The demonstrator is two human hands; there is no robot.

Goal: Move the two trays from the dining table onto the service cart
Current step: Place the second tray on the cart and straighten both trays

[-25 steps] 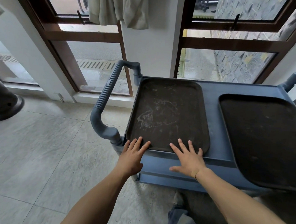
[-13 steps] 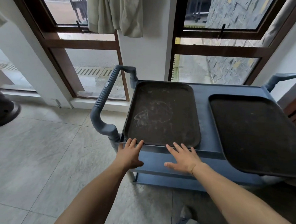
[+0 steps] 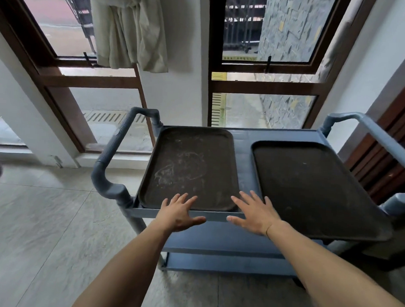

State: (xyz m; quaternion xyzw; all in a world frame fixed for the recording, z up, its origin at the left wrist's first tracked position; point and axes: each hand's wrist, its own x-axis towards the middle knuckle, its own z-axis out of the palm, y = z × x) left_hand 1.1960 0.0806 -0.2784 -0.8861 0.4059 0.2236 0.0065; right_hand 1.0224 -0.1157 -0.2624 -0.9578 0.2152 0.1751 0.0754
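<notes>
Two dark brown trays lie side by side on the top shelf of a blue service cart (image 3: 243, 160). The left tray (image 3: 191, 167) is scuffed with pale marks; the right tray (image 3: 312, 189) overhangs the cart's near edge. My left hand (image 3: 178, 210) hovers flat with fingers spread over the near edge of the left tray. My right hand (image 3: 256, 212) is also spread, above the cart's near edge in the gap between the two trays. Neither hand holds anything.
The cart has grey-blue handles at its left end (image 3: 112, 162) and right end (image 3: 373, 136), and lower shelves (image 3: 226, 263). Behind it are brown-framed windows (image 3: 266, 86) and a hanging curtain (image 3: 130, 27). Tiled floor (image 3: 40, 234) spreads to the left; a wooden panel (image 3: 388, 160) stands at right.
My hands have drawn slightly back from the left tray and moved further apart. My view has pulled back and tilted up, so the whole cart top now shows.
</notes>
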